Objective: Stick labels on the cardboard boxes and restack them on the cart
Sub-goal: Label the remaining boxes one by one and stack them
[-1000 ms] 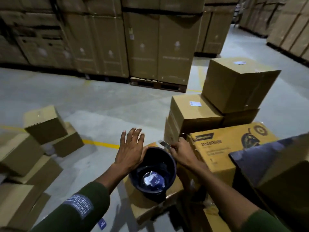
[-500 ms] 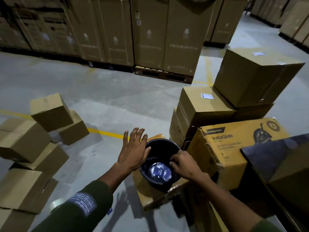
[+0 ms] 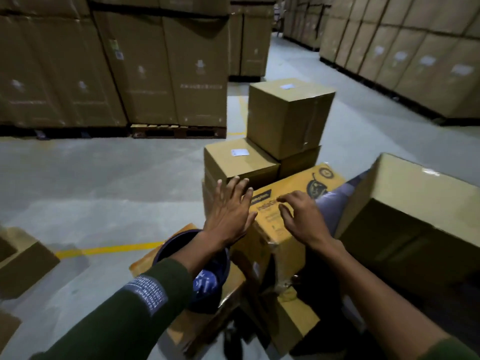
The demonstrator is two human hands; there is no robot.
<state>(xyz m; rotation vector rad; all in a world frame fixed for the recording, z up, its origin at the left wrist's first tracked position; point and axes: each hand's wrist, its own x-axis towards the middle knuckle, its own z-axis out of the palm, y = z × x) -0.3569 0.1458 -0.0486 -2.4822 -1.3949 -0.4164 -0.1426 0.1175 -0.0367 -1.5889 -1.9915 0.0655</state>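
A yellow printed cardboard box (image 3: 321, 178) lies in front of me among stacked boxes. My left hand (image 3: 228, 211) hovers flat with fingers spread at the box's left edge. Over its top my right hand (image 3: 304, 216) has its fingers curled down onto the printed face, and I see nothing held in it. Behind stand two plain boxes, a tall one (image 3: 288, 120) and a lower one (image 3: 233, 165), each with a small white label on top. A dark bucket (image 3: 166, 252) with a blue-and-white roll inside sits under my left forearm on a low box (image 3: 233, 289).
A large plain box (image 3: 415, 201) rests at the right over a purple-grey surface (image 3: 335, 203). Loose boxes (image 3: 26, 263) lie on the floor at the left. Tall pallet stacks (image 3: 155, 74) wall the back and right. A yellow line (image 3: 109, 249) crosses the concrete floor.
Both hands left the bucket and moved up and right onto the printed box. The right hand had dipped into the bucket half a second ago. My view swung right.
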